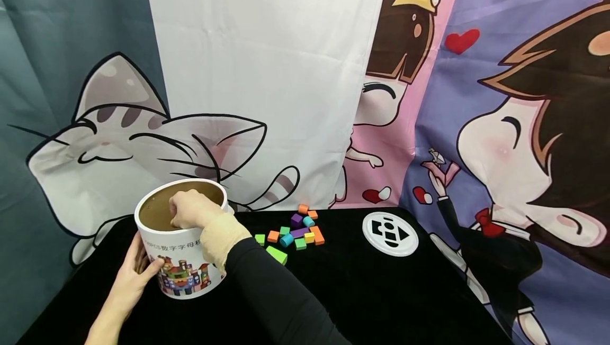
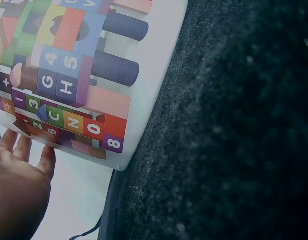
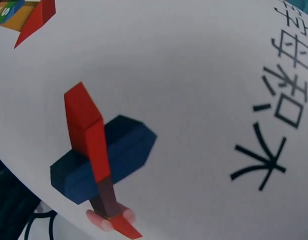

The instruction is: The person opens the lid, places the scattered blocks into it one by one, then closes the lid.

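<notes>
A white bucket (image 1: pixel 186 260) with printed toy blocks on its side is tipped slightly toward me at the left. My left hand (image 1: pixel 128 276) grips its left side, the thumb lying along the front; the left wrist view shows fingers (image 2: pixel 46 160) against the printed wall. Over the rim, my right hand (image 1: pixel 193 208) reaches down into the bucket, fingers bent and their tips hidden inside, so I cannot tell what they hold. Only the bucket's printed wall (image 3: pixel 194 90) fills the right wrist view.
Several coloured wooden blocks, among them a green block (image 1: pixel 277 255) and a purple block (image 1: pixel 296 221), lie right of the bucket on the black cloth (image 1: pixel 343 287). A round white lid (image 1: pixel 391 234) with cut-out shapes lies farther right. A printed curtain (image 1: pixel 267 70) hangs behind.
</notes>
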Demonstrator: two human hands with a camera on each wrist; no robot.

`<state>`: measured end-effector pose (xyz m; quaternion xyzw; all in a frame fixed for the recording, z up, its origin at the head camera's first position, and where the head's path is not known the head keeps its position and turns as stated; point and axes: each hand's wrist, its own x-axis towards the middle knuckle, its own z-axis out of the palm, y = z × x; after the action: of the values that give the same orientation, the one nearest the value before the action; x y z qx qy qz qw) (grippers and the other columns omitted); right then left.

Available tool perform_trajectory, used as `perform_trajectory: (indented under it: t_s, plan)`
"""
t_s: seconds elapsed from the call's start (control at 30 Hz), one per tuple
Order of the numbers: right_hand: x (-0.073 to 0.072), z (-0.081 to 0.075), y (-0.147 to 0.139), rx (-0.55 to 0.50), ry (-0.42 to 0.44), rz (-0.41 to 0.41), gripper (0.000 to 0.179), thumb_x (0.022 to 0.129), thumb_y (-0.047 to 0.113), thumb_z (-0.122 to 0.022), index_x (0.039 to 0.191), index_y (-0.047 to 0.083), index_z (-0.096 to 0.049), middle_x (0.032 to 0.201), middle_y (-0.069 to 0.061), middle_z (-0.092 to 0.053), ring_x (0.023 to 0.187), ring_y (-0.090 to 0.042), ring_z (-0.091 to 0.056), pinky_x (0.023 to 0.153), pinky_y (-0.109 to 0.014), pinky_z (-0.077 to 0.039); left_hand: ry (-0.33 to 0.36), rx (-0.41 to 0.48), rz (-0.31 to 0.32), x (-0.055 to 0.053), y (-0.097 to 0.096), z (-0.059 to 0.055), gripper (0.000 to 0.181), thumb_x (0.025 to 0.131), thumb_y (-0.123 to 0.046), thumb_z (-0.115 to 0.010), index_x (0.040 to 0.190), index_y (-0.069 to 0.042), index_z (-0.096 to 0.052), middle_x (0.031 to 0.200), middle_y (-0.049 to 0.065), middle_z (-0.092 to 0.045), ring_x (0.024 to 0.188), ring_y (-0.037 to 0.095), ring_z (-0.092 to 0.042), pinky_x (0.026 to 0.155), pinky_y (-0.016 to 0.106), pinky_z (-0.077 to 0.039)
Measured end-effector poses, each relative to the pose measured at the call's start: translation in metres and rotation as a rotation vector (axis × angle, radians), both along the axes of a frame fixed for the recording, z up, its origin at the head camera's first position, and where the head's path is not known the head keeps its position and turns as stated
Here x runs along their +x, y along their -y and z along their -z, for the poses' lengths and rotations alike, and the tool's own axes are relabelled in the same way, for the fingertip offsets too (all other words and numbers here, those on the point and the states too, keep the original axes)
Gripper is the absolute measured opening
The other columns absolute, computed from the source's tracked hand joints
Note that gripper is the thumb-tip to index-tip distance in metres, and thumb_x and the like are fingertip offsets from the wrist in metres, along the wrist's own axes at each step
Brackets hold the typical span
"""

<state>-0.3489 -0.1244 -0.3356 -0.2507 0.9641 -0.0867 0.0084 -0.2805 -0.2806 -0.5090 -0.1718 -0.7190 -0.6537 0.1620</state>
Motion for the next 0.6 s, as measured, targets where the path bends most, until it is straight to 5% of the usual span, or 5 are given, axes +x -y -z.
perform_trajectory:
  t_s: [0.6]
  plan:
    - [0.0034,-0.0012,-0.0011,-0.036,-0.014,0.039,0.013,0.092,0.042,-0.065,0.099,0.031,-0.068,0.096,0.017,-0.064,0.082,-0.003,-0.056,0.072,-0.022,-0.046,0.017,-0.065,-0.009,-0.0023,0.0024,0.0008,0.085,0.099,0.002,-0.052,0.158,-0.03,0.001,0.164,-0.001,0.0,0.138,-0.004,-0.014,0.105,0.005,-0.015]
